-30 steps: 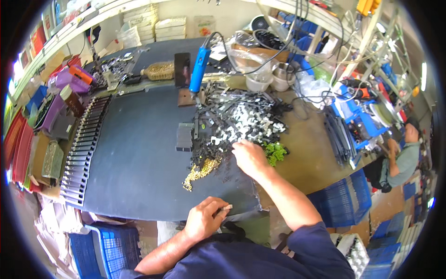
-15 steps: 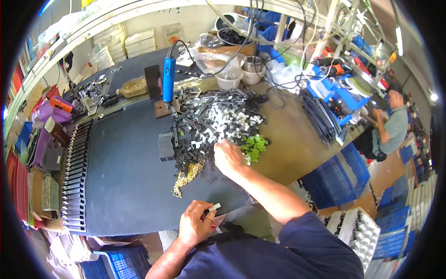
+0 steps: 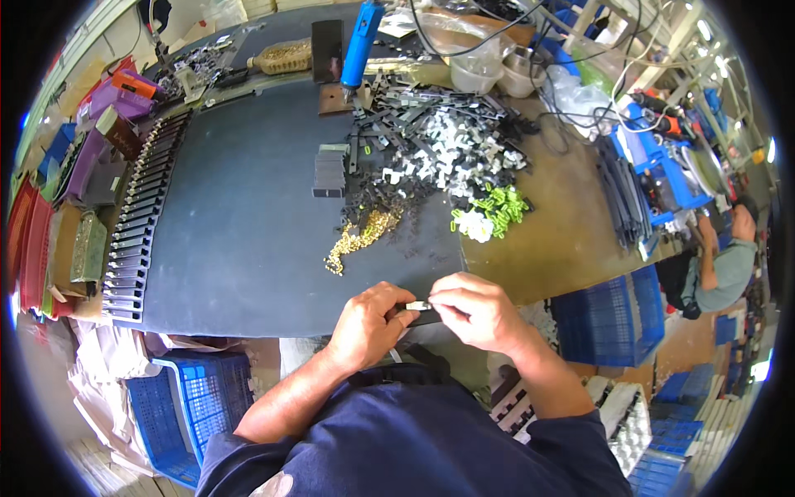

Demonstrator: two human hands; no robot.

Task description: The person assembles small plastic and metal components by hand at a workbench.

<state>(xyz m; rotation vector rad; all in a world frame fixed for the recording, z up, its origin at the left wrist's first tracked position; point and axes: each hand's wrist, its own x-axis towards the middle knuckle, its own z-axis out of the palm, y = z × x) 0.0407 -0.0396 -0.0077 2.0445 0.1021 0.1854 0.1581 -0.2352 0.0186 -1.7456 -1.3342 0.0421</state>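
Close to my body at the table's near edge, my left hand [image 3: 368, 325] holds a small pale block-like part [image 3: 418, 306] between thumb and fingers. My right hand [image 3: 480, 311] meets it from the right, its thumb and fingertips pinched at the part's end. Whatever small piece is in that pinch is hidden. Beyond the hands lie loose green clips [image 3: 505, 211], a little white heap [image 3: 474, 225], tiny brass-coloured pieces [image 3: 364, 236], and a large pile of white plastic parts [image 3: 455, 145] mixed with black and grey strips [image 3: 397, 112].
A blue electric screwdriver [image 3: 362, 45] hangs above a brown block [image 3: 335, 99]. Stacked grey pieces [image 3: 330, 172] stand left of the pile. Long black parts [image 3: 132, 236] line the table's left side. Blue crates [image 3: 609, 319] sit beside the table; a person [image 3: 720, 261] works at far right.
My right hand has come back from the white and green pile to meet my left hand at the part. The view has tipped downward, so the table sits higher in the picture.
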